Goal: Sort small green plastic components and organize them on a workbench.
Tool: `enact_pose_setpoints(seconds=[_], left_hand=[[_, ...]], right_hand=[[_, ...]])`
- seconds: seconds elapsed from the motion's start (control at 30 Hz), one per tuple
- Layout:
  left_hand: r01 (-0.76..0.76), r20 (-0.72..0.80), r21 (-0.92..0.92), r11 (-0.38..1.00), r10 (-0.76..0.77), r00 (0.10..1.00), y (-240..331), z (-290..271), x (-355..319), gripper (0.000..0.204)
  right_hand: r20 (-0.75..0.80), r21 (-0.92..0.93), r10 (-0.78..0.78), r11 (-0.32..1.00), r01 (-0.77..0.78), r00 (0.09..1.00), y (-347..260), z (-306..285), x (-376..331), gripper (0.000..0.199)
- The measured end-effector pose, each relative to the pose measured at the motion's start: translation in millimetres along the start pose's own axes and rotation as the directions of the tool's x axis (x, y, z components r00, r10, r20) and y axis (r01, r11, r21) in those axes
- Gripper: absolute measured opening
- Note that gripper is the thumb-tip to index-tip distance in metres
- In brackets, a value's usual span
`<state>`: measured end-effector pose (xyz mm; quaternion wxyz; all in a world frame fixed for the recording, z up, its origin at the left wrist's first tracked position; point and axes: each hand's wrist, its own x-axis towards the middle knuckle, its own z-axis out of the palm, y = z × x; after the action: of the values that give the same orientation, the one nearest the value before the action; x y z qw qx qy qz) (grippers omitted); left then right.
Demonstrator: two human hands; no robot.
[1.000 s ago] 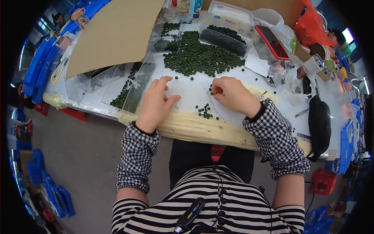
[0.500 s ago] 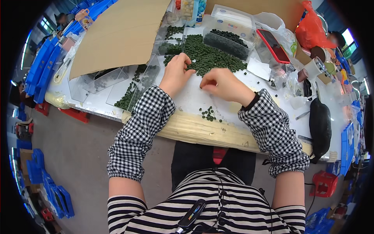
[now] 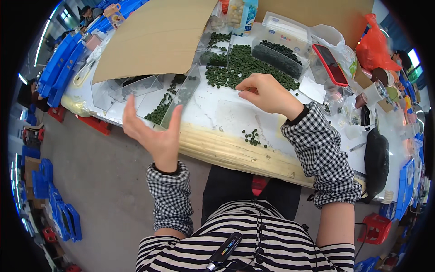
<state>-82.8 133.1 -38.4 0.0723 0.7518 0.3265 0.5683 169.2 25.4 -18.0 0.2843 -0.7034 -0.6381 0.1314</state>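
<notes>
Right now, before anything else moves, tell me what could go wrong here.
The small cluster of green pieces lies near the table's front edge; the right sleeve might sweep some onto the floor. The spread left hand is close to the clear container, and could bump it.

Table (image 3: 206, 106) viewed from head height, lens tilted down and forward, left hand (image 3: 156, 140) and right hand (image 3: 270, 94) taken in from near, rim details seemingly blurred
</notes>
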Motion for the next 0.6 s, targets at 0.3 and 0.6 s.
enact_pose_setpoints(seconds=[0.3,0.6], left_hand=[[0.572,0.339,-0.259,0.778,-0.481,0.809,-57.4,-39.3,-23.2,0.099],[0.343,0.456,-0.429,0.836,-0.128,0.881,-10.7,-87.3,-6.1,0.094]], right_hand=[[-0.081,0.12,-0.142,0.981,0.151,0.986,-51.2,11.4,35.6,0.024],[0.109,0.317,0.098,0.94,-0.128,0.989,-47.8,13.2,31.5,0.054]])
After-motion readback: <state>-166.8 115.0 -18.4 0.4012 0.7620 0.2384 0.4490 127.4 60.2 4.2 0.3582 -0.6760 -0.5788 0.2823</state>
